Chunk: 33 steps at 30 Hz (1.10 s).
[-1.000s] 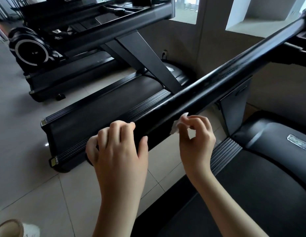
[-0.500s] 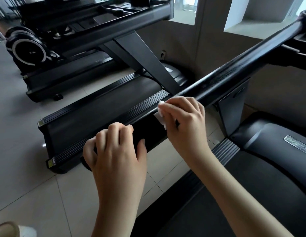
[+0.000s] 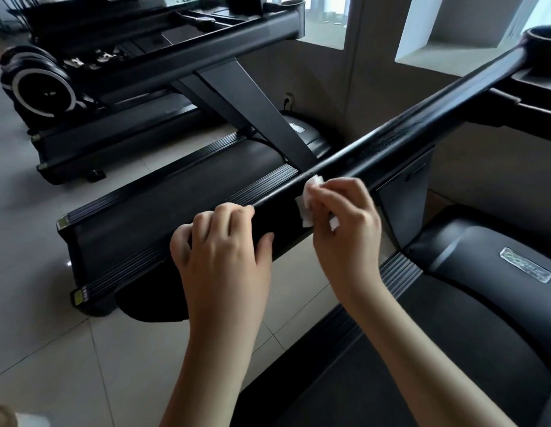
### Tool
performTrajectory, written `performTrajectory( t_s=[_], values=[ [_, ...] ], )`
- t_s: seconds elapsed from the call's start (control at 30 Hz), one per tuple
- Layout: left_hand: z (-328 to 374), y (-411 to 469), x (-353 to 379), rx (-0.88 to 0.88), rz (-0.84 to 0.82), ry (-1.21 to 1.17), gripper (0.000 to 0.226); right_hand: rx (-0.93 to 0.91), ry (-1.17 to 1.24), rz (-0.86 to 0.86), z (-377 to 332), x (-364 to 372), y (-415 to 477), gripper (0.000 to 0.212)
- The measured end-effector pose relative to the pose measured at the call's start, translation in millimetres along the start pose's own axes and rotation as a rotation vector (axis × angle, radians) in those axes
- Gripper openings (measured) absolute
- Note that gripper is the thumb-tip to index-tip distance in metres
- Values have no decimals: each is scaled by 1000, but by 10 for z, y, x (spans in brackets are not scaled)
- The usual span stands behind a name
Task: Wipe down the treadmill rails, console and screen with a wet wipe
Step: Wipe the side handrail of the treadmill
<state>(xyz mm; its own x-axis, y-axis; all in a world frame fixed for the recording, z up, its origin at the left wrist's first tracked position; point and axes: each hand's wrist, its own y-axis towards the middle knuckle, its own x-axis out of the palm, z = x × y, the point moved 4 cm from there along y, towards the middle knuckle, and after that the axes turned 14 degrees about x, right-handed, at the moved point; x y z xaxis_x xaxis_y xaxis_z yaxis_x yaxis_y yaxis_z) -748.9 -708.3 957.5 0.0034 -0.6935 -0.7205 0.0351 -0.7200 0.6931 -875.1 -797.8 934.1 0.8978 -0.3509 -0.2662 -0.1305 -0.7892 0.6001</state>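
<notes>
Rail slants lower-left to upper-right; left hand fingers wrap its near end, right hand pinches wipe on it

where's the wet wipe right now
In the head view the wet wipe is pinched by the right hand against the black handrail, just right of the left hand gripping the same rail.

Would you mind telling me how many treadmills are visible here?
3. The nearest treadmill, whose rail the left hand grips; a second treadmill left of it; a third treadmill behind that, partly hidden. Others may be out of view.
</notes>
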Motion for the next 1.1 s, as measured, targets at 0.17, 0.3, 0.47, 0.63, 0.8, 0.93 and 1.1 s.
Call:
performTrajectory(
  t_s=[0.17, 0.3, 0.47, 0.63, 0.8, 0.93, 1.1],
  values=[
    [30, 27, 8, -35, 41, 33, 30, 98, 49, 13, 150, -93, -23, 17],
    [64, 24, 34, -52, 80, 64, 30, 221, 75, 35, 238, -44, -141, 14],
    [66, 10, 61, -33, 102, 57, 30, 231, 97, 105, 437, -27, -192, 4],
    [80, 4, 68, -29, 96, 73, 30, 229, 91, 69, 393, 19, -308, 9],
    [95, 4, 74, -34, 81, 94, 28, 314, 142, 147, 468, -19, -153, 8],
    [120, 5, 71, -50, 71, 122, 29, 97, 115, 87, 266, -5, -110, 12],
    [163, 25, 81, -110, 65, 147, 29, 57, 91, 28, 235, -51, 167, 16]
  ],
)
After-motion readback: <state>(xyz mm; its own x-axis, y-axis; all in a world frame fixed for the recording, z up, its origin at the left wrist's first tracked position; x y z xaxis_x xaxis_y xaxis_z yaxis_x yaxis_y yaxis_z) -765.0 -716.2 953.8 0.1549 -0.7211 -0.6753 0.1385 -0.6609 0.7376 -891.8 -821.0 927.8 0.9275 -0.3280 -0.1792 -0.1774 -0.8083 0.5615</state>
